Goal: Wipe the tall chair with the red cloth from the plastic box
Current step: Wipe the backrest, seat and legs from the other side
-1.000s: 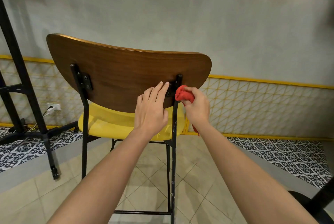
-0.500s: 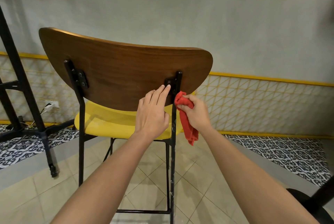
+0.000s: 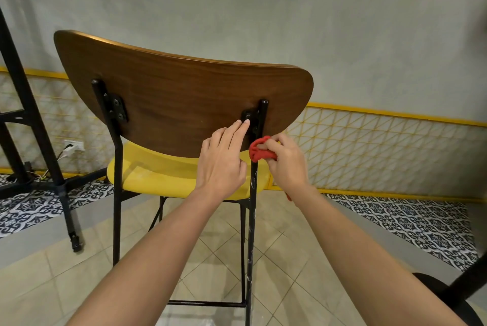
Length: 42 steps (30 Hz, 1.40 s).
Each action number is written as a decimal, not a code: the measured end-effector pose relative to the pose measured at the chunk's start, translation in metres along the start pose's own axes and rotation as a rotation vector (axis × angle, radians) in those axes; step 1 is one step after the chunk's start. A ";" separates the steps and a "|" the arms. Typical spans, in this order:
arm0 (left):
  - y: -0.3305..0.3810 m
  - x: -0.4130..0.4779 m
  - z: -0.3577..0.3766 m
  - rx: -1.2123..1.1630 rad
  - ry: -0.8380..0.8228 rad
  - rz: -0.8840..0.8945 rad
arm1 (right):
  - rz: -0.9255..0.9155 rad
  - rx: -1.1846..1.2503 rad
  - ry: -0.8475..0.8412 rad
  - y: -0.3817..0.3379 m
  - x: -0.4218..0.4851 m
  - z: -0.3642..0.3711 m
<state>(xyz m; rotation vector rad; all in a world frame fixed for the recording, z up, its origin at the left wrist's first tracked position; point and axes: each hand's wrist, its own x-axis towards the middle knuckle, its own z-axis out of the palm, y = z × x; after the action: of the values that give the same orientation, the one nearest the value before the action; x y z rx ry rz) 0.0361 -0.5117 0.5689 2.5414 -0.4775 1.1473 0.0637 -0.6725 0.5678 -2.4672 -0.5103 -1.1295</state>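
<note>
The tall chair (image 3: 181,104) stands in front of me with its back to me: a curved brown wooden backrest, a yellow seat and thin black metal legs. My left hand (image 3: 221,159) lies flat on the backrest's lower edge, its straight fingers touching the wood beside the right black bracket. My right hand (image 3: 287,165) grips the bunched red cloth (image 3: 259,151) and presses it against the right rear black post just below the backrest. A strip of the cloth hangs behind my right wrist. The plastic box is out of view.
A black metal table frame (image 3: 31,125) stands at the left on patterned floor tiles. A wall socket (image 3: 75,145) with a plugged cable sits low on the wall. A dark round base (image 3: 448,296) with a black post is at the bottom right. Beige tiles lie under the chair.
My right hand has bunched the cloth tighter against the right post, near the same height as before. My left hand stays on the backrest. The view has shifted slightly.
</note>
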 end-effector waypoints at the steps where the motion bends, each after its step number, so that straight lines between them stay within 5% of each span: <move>1: 0.000 0.000 0.000 -0.002 -0.002 -0.005 | -0.026 -0.039 -0.016 0.002 -0.002 -0.001; 7: 0.002 -0.006 0.005 -0.018 -0.001 -0.025 | -0.114 -0.083 0.079 -0.004 0.000 -0.008; 17: -0.004 -0.023 0.022 -0.053 -0.054 -0.059 | -0.230 -0.330 -0.210 0.003 -0.017 0.007; 22: -0.005 -0.022 0.022 -0.069 -0.064 -0.082 | -0.159 -0.213 -0.064 0.002 -0.015 0.006; 30: -0.009 -0.028 0.024 -0.078 -0.088 -0.118 | -0.149 -0.276 -0.289 0.008 -0.030 0.016; 37: -0.010 -0.037 0.029 -0.077 -0.164 -0.161 | -0.152 -0.225 -0.197 0.011 -0.029 0.013; 42: -0.010 -0.039 0.036 -0.104 -0.207 -0.197 | -0.121 -0.260 -0.276 0.011 -0.035 0.023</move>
<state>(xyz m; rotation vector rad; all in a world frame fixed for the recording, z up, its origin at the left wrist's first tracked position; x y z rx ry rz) 0.0398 -0.5105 0.5146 2.5608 -0.3162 0.7750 0.0619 -0.6765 0.5253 -2.8758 -0.6340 -0.9539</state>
